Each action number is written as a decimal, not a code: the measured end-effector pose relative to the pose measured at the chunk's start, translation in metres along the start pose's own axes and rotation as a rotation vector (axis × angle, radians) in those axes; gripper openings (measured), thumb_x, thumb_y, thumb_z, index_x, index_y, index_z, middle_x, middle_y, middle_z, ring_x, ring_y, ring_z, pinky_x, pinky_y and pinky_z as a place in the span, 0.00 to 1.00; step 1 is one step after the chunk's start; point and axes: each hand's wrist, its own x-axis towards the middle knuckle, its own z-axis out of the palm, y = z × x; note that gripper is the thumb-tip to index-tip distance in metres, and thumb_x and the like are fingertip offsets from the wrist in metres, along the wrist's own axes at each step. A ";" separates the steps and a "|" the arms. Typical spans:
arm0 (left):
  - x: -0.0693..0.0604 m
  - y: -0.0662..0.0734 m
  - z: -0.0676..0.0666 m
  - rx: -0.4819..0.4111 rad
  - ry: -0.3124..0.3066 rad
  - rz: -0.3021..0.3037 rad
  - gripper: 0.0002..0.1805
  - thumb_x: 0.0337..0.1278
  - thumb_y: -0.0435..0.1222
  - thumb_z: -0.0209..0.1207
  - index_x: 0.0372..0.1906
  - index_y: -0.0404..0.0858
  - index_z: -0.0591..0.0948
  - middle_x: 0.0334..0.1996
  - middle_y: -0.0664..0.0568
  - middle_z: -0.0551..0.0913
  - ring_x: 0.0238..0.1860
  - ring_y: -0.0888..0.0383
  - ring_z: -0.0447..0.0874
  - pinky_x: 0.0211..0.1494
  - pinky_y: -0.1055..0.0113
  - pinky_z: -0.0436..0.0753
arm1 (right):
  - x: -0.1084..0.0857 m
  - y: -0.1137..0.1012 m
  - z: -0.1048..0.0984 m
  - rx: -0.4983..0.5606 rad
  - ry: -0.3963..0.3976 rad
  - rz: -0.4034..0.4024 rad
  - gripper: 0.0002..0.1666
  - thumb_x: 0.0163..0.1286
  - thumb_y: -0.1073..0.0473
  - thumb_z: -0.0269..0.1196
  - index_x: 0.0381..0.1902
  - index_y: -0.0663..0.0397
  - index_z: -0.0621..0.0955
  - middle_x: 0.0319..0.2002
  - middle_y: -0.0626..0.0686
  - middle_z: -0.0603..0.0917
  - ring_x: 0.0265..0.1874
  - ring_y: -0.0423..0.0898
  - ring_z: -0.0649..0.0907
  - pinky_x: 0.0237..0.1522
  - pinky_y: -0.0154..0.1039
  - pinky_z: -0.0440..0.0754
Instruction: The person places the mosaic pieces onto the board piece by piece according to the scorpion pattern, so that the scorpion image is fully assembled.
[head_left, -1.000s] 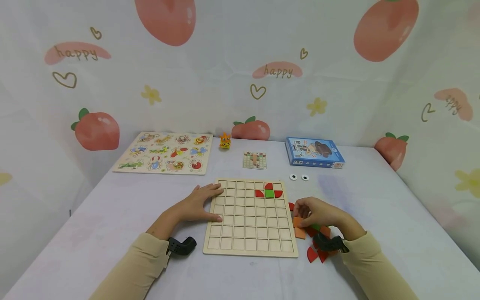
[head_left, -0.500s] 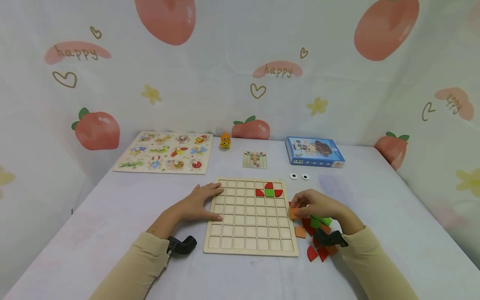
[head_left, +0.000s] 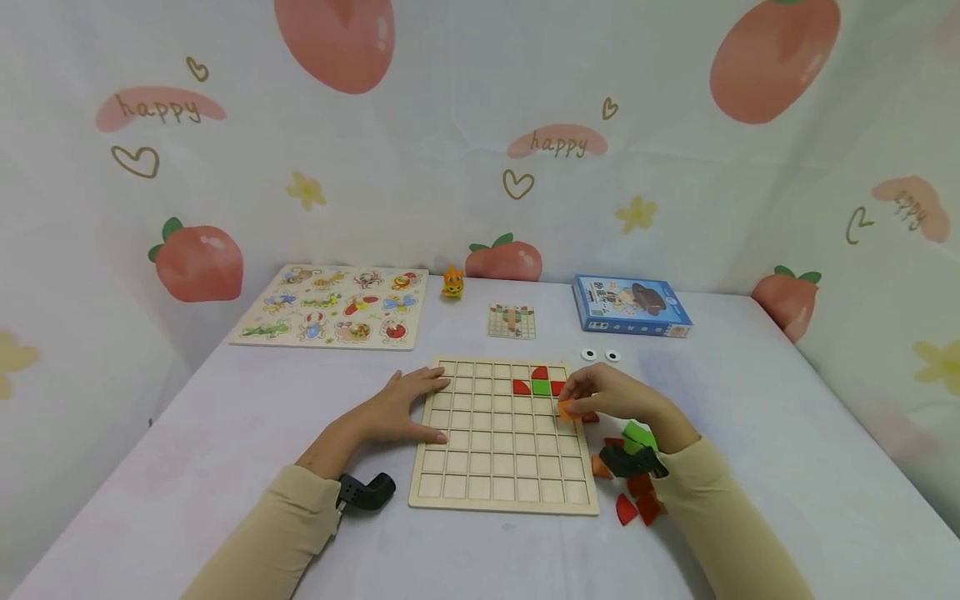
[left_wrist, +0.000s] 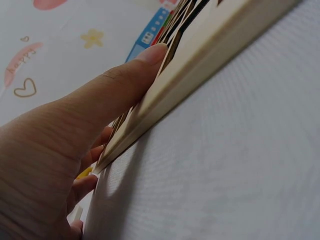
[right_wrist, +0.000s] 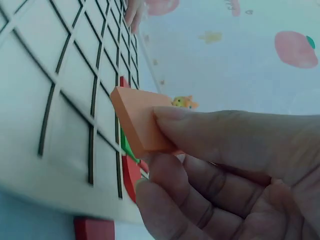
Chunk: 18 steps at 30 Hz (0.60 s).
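Note:
A wooden grid board [head_left: 481,463] lies in the middle of the table. My left hand [head_left: 393,407] rests on its left edge, fingers spread, with the thumb lying on top in the left wrist view. Between thumb and fingers, my right hand [head_left: 613,393] pinches an orange square tile [right_wrist: 136,119], held tilted over the board's right side. Near the board's upper right corner, a green square tile [head_left: 541,387] sits in a cell. Red quarter-round pieces flank it left [head_left: 521,387] and right, partly covered by my fingers, and another [head_left: 539,373] sits behind.
A loose pile of red, green [head_left: 639,436] and orange tiles lies right of the board, partly under my right wrist. Behind are two eye discs [head_left: 589,355], a small pattern card [head_left: 512,322], a blue box [head_left: 632,306], an orange figurine [head_left: 453,283] and an insect puzzle board [head_left: 333,307].
My right hand has lifted the orange tile from the pile and carried it up and left over the board's right side. My left hand has stayed in place.

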 end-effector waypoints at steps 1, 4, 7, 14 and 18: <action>0.000 0.000 0.000 0.000 0.000 0.001 0.50 0.38 0.61 0.66 0.69 0.44 0.64 0.73 0.49 0.54 0.74 0.47 0.46 0.73 0.41 0.37 | 0.002 -0.001 0.000 -0.011 0.006 -0.004 0.10 0.62 0.61 0.63 0.38 0.63 0.82 0.33 0.53 0.84 0.31 0.42 0.78 0.37 0.36 0.79; 0.000 0.000 0.000 0.007 0.000 -0.002 0.50 0.38 0.61 0.66 0.69 0.45 0.64 0.73 0.50 0.54 0.74 0.47 0.46 0.73 0.42 0.37 | 0.008 -0.003 0.001 -0.017 0.010 -0.013 0.10 0.61 0.62 0.63 0.38 0.64 0.82 0.33 0.53 0.84 0.31 0.42 0.79 0.37 0.36 0.79; 0.000 0.001 0.000 0.014 0.001 -0.006 0.51 0.38 0.61 0.66 0.69 0.45 0.64 0.73 0.50 0.55 0.74 0.47 0.46 0.73 0.41 0.38 | 0.014 -0.006 0.002 -0.003 0.003 -0.032 0.09 0.62 0.63 0.62 0.38 0.65 0.81 0.32 0.54 0.84 0.30 0.43 0.79 0.35 0.36 0.81; 0.000 0.002 -0.001 0.013 0.001 -0.006 0.50 0.38 0.61 0.66 0.69 0.44 0.64 0.73 0.50 0.55 0.74 0.47 0.46 0.73 0.41 0.37 | 0.031 -0.012 0.005 0.070 0.019 -0.049 0.10 0.64 0.64 0.60 0.41 0.67 0.81 0.32 0.56 0.84 0.27 0.42 0.78 0.32 0.36 0.80; 0.000 0.002 -0.001 0.003 -0.002 -0.008 0.51 0.38 0.61 0.66 0.69 0.45 0.64 0.73 0.50 0.54 0.74 0.47 0.46 0.74 0.42 0.37 | 0.042 -0.015 0.009 0.097 0.038 -0.025 0.10 0.63 0.64 0.61 0.40 0.65 0.81 0.30 0.53 0.83 0.26 0.41 0.77 0.30 0.35 0.78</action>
